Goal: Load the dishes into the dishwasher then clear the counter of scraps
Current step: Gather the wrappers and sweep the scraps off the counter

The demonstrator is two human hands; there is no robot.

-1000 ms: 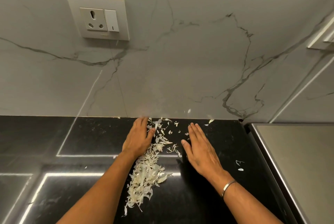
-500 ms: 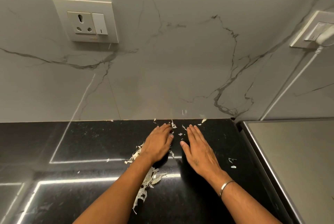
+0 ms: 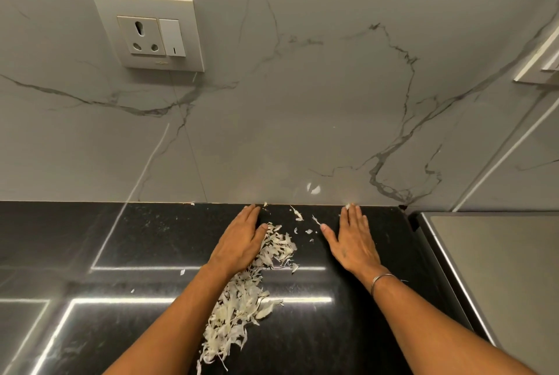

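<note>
I see both hands flat on the black tabletop [image 3: 145,241], scraps [image 3: 242,299] between them.
My left hand [image 3: 240,241], fingers straight, touches the pale pile trailing toward 6 o'clock; my right hand [image 3: 352,241], fingers straight, holds nothing, at 3 o'clock, apart from it.

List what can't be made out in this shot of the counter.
Head view only.
- Scraps beneath the left hand and forearm: hidden by them.
- White fitting on the wall: cut off by the right edge.
- Steel surface beside the counter: cut off; what it is, unclear.
- Dishwasher: not in frame.
</note>
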